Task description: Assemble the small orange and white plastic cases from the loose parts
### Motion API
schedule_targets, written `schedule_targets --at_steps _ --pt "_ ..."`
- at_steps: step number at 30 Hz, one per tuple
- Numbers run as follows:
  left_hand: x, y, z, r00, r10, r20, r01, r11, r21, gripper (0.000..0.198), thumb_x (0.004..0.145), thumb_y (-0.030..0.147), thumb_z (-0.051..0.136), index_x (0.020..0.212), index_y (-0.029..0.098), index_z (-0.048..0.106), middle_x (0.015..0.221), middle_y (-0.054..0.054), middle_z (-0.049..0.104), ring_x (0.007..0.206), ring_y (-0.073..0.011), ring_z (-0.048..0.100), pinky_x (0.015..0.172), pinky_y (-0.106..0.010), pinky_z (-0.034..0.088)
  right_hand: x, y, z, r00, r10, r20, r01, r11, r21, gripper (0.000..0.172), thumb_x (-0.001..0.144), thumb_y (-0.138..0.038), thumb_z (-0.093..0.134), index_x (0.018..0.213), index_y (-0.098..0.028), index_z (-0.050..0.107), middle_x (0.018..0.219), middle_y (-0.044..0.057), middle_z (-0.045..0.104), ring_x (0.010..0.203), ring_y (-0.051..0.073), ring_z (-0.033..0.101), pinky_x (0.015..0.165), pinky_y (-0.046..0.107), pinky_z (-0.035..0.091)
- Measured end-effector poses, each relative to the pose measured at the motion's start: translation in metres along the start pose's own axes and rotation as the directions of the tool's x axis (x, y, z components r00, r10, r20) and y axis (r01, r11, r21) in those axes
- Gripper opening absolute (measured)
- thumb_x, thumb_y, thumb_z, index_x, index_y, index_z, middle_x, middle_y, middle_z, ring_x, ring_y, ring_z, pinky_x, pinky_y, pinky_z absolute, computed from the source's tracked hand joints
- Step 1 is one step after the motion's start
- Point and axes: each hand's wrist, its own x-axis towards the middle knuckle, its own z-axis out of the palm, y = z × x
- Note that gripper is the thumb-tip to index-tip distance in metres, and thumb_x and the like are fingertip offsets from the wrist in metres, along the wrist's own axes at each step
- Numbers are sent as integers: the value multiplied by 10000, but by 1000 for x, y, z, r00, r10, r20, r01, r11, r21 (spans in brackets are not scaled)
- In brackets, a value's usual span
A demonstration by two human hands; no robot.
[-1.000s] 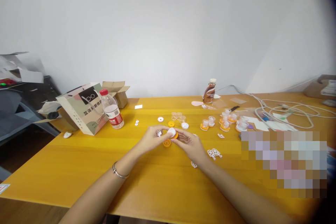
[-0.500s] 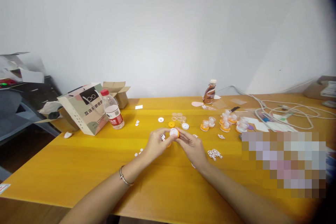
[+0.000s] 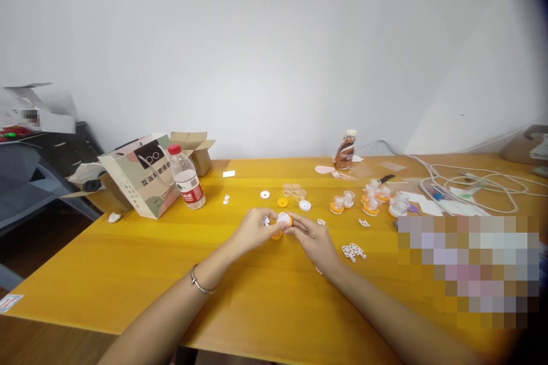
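Between my left hand (image 3: 256, 232) and my right hand (image 3: 311, 238) is a small round white-and-orange plastic piece (image 3: 283, 219), pinched by the fingertips of both. An orange round part (image 3: 276, 235) shows just below the left fingers; whether they touch it I cannot tell. Beyond the hands lie a yellow disc (image 3: 282, 203), a white disc (image 3: 305, 206), another white disc (image 3: 265, 195) and several clear rings (image 3: 294, 190). White lattice-like pieces (image 3: 353, 251) rest to the right of my right hand, with a smaller white piece (image 3: 363, 223) behind them.
Several clear-topped orange assemblies (image 3: 371, 205) stand at the right. A brown drink bottle (image 3: 345, 150) is near the wall, and white cables (image 3: 466, 179) coil at the far right. On the left are a red-capped water bottle (image 3: 187, 178), a paper bag (image 3: 148, 182) and a cardboard box (image 3: 199, 154).
The whole view has shifted slightly, with table things appearing a little further right. Both hands keep hold of the white-and-orange piece in nearly the same pose.
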Motion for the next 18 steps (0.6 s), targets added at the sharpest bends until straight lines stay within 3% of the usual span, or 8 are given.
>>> schedule_targets --at_steps 4,11,18 --pt "2 2 -9 993 -43 108 43 999 1 475 654 547 522 750 108 675 478 28 456 435 -55 307 415 -179 189 3 -4 3 996 84 31 -85 995 47 307 653 -213 613 958 -243 616 928 1 679 884 197 618 845 358 453" --pt "4 -1 -5 998 -38 52 39 999 -3 486 682 559 484 766 120 675 504 22 466 454 -56 302 426 -182 196 3 -13 5 986 164 -9 -160 974 159 350 610 -191 644 958 -199 609 871 21 693 892 206 616 850 348 447" --pt "-1 3 -4 1000 8 4 -8 994 109 472 683 558 486 744 131 677 464 35 432 446 -61 311 432 -185 199 0 -10 3 989 148 -14 -147 988 53 374 637 -231 624 1010 -206 593 902 31 687 890 218 616 851 377 446"
